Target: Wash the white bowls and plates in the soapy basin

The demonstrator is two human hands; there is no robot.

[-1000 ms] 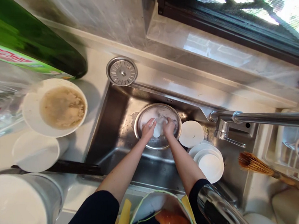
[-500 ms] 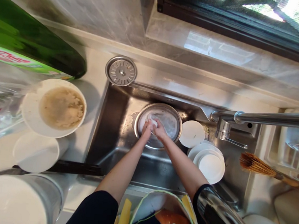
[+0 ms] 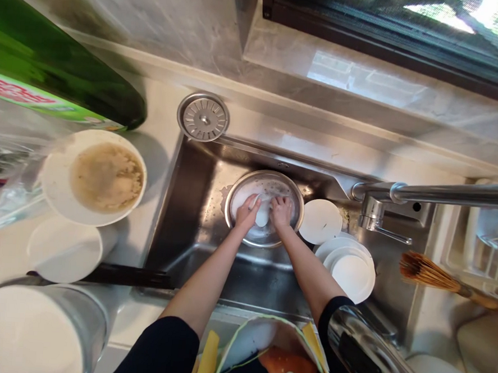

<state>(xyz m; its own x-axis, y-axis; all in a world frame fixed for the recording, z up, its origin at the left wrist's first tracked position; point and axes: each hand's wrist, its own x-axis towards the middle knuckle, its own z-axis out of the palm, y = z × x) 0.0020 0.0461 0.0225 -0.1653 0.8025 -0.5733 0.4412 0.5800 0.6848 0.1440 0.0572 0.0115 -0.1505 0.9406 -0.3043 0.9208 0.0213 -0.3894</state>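
Both hands are inside a round metal basin [image 3: 230, 203] of foamy water in the sink. My left hand [image 3: 248, 210] is closed at the left edge of a small white rounded piece of dishware [image 3: 263, 214], its thumb against it. Whether that piece is a bowl or a spoon, I cannot tell. To its right, my right hand [image 3: 281, 212] has its fingers curled down into the suds; anything under them is hidden. White plates [image 3: 320, 222] and a stack of small white dishes [image 3: 352, 278] lie right of the basin.
A chrome faucet [image 3: 372, 212] and a bamboo brush [image 3: 429, 272] are at the right. On the left counter stand a bowl of cloudy liquid [image 3: 106, 179], a white container [image 3: 65, 252] and a green bottle [image 3: 70, 68]. A sink strainer [image 3: 203, 117] rests at the back corner.
My hands were together around a white, foamy thing; now they are apart, the right one further right. The white rounded dishware shows between them.
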